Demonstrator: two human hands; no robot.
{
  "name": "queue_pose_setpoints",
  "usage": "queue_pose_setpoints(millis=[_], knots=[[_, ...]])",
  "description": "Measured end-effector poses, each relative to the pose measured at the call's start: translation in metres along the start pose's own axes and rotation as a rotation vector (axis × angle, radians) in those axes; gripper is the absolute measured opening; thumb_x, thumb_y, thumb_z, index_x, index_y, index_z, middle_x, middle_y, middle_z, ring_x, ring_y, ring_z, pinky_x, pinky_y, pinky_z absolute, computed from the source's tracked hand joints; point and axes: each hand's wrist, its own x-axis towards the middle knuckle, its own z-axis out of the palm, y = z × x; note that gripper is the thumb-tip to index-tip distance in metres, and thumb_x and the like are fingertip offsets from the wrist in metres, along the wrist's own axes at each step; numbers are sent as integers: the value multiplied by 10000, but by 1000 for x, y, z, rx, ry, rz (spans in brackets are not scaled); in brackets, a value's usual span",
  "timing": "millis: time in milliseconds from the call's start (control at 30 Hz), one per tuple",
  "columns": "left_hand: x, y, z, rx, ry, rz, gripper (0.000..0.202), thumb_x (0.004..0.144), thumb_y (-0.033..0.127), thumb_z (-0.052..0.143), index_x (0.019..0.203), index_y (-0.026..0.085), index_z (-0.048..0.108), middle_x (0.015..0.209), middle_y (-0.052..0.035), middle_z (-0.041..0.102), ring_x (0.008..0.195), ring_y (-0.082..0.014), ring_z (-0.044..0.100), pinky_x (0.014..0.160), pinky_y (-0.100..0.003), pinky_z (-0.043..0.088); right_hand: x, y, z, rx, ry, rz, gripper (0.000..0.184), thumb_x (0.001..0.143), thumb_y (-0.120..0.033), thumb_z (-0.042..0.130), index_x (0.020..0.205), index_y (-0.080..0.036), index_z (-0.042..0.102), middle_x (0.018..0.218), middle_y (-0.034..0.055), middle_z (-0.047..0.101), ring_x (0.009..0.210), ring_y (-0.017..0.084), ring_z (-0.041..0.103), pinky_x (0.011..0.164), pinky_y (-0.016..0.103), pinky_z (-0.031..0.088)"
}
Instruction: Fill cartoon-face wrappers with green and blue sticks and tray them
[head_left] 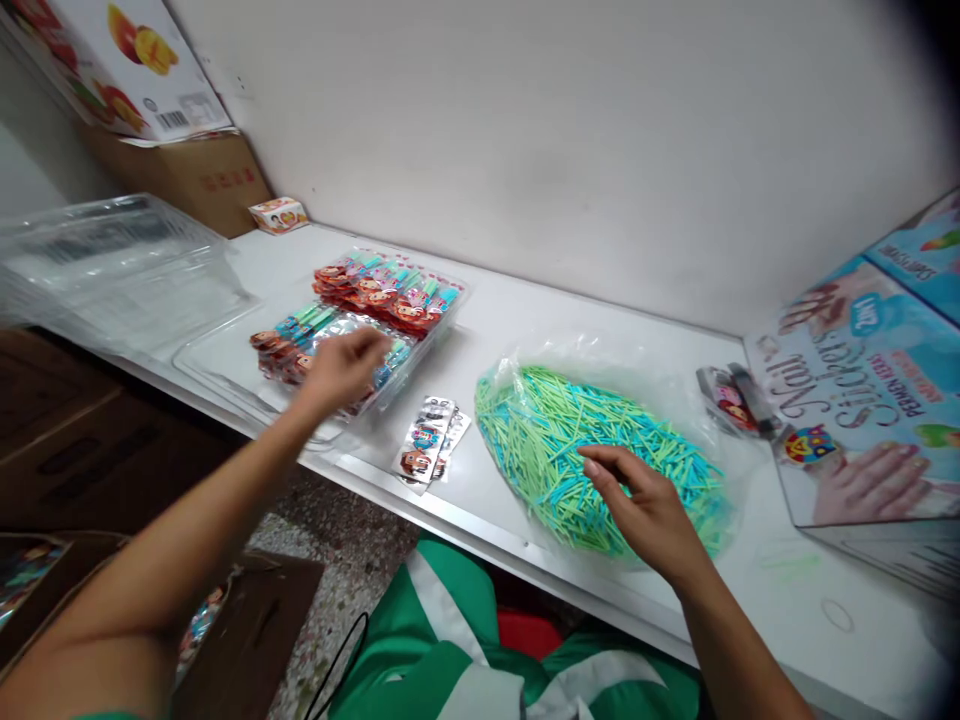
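Observation:
My left hand is over the near half of a clear plastic tray, its fingers curled together and slightly blurred. Whether anything sits in those fingers is hidden. Small printed packets with green and blue sticks fill the tray in two rows. To the right lies a clear plastic bag full of thin green and blue sticks. Above its near side is my right hand, thumb and forefinger apart with nothing seen between them. A few flat silvery printed packets lie on the table between the hands.
Clear plastic trays are stacked at the left end of the white table. A printed Nail Stickers box stands at the right, beside a dark-handled tool. Cartons and a small box are at back left; open cartons stand below.

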Motion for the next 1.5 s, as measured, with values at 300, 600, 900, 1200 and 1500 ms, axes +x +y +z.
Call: queue_pose_setpoints(millis=[300, 600, 900, 1200, 1500], knots=[[-72, -2, 116, 592, -250, -271, 485, 809, 459, 466, 1157, 128, 530, 1122, -191, 601, 1049, -324, 543, 797, -368, 420, -15, -2, -8, 23, -56, -84, 208, 900, -297, 463, 1034, -228, 606, 998, 37, 642, 918, 166, 592, 789, 287, 452], [-52, -22, 119, 553, -187, -453, 368, 762, 448, 533, 964, 157, 632, 918, -144, 682, 877, -293, 622, 651, -304, 403, -31, 13, -17, 91, -39, 70, 264, 894, -345, 467, 1106, -232, 578, 943, 29, 652, 769, 140, 593, 670, 257, 455], [-59, -13, 106, 591, -183, -326, 370, 862, 308, 359, 979, 117, 654, 971, -213, 662, 914, -339, 613, 713, -370, 413, -32, 17, -18, 66, -32, 46, 281, 892, -344, 465, 1125, -249, 590, 1028, 27, 652, 862, 153, 606, 754, 281, 460], [-106, 88, 115, -665, -337, -409, 438, 783, 474, 547, 990, 109, 672, 861, -112, 708, 802, -220, 636, 734, -299, 463, -25, -1, 28, 408, -61, 202, 359, 821, -416, 562, 1109, -206, 526, 984, 49, 627, 867, 159, 587, 757, 290, 463], [-128, 128, 168, -1162, -615, -679, 386, 647, 375, 743, 943, 129, 711, 844, -85, 710, 720, -159, 627, 715, -271, 468, -45, 14, 35, 476, -259, 182, 269, 896, -415, 429, 752, -192, 471, 663, -34, 508, 624, 106, 498, 585, 228, 392]])
